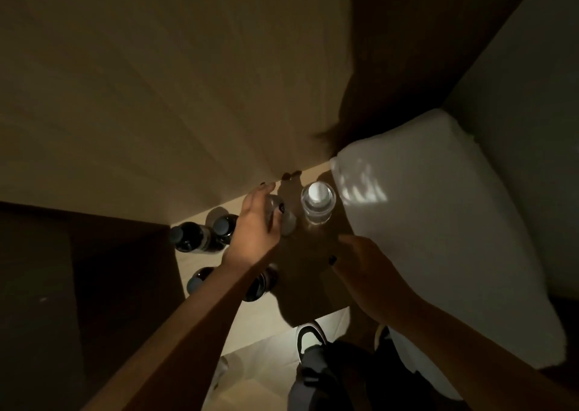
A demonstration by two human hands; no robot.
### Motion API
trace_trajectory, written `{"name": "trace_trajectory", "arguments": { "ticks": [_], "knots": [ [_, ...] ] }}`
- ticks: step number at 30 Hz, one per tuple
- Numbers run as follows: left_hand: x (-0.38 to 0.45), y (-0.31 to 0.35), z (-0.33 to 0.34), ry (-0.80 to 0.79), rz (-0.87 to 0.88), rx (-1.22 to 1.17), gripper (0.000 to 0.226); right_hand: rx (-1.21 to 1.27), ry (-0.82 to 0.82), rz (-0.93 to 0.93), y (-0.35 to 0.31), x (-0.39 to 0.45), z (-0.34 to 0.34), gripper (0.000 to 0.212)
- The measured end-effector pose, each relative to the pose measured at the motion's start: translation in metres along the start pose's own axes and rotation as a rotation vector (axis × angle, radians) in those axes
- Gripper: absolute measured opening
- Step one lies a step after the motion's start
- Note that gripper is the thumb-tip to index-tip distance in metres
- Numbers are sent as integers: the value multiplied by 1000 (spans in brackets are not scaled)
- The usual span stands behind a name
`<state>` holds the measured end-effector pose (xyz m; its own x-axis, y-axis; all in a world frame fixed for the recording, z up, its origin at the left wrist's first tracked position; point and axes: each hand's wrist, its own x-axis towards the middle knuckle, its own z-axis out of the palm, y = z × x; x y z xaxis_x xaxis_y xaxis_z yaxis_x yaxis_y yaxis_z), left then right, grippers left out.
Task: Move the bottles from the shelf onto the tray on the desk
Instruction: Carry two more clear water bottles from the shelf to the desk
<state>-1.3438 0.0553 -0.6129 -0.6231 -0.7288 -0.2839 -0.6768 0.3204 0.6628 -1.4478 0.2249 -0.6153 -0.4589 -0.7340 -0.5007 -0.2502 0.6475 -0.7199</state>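
Dark bottles stand at shelf left, caps up; one nearer the front is part hidden by the forearm. Left hand curls round a clear bottle, upright, long axis vertical. Judgement: lift straight up, clear of the neighbour. Second clear bottle just right, upright. Right hand hovers nearby, fingers loose, holding nothing. Tray not in view.
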Motion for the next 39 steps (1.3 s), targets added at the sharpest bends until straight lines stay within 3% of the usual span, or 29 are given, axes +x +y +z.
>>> {"name": "trace_trajectory", "arguments": {
  "ticks": [8,12,14,16,18,22,24,27,30,33,36,39],
  "knots": [
    [-9,-24,-4,113,39,-62,24,-42,-57,-114,-12,19,27,54],
    [-25,-22,-28,256,82,-94,26,-38,-6,-212,-23,23,37,48],
    [-31,-10,-45,334,82,-149,25,-93,-10,-273,-32,20,39,62],
    [-37,0,-61,392,62,-229,20,-204,120,-368,-43,18,39,77],
    [-45,9,-77,458,50,-330,16,-246,282,-544,-50,19,44,70],
    [-58,22,-95,542,54,-483,10,-230,385,-554,-67,17,54,86],
    [-60,25,-96,554,49,-527,11,-297,452,-575,-63,18,59,69],
    [-62,29,-92,530,28,-464,12,-656,596,-768,-42,27,68,34],
    [-62,35,-87,488,20,-445,15,-726,562,-899,-32,28,60,26],
    [-60,43,-84,397,43,-526,36,-284,306,-747,-44,7,28,34],
    [-58,48,-73,329,68,-679,41,170,145,-257,-47,-14,0,62],
    [-47,45,-48,331,29,-699,42,332,217,-25,-33,-25,-14,61]
  ]
}}
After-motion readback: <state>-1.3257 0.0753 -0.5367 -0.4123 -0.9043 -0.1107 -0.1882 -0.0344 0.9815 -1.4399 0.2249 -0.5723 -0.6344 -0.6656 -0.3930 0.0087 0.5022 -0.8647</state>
